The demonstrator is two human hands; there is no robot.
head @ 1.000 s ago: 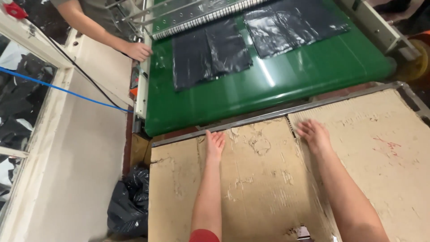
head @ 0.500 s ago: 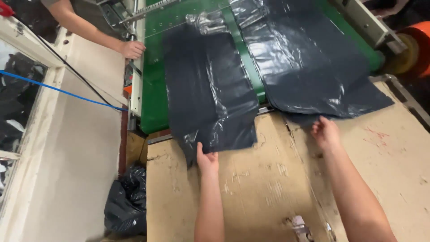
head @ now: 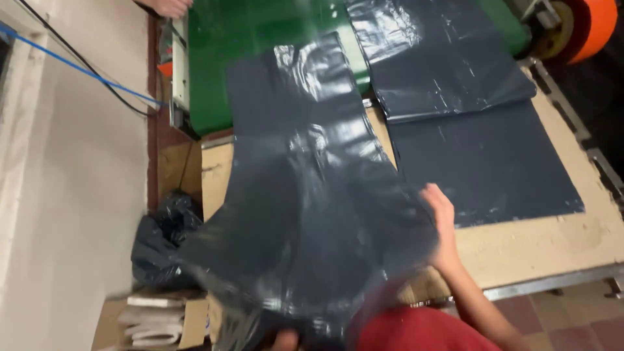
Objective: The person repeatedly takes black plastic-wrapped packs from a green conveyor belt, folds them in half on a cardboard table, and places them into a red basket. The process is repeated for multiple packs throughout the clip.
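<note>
A worn board table (head: 520,253) fronts a green belt (head: 221,58), pale floor at left. The right hand (head: 442,224) pinches a dark bag (head: 305,214) spread near-left; the left hand (head: 286,339), perhaps gripping its near edge, is mostly hidden.

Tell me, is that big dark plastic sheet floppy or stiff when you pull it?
Probably floppy: the dark plastic sheet bends and ripples where the right hand touches it. It looks thin and light, hanging over the table's edge. Its glossy shine suggests it is slippery.

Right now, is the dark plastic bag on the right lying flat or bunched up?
Lying flat. The right bag is spread on the cardboard table, its far end on the green belt; another bag overlaps it.
</note>
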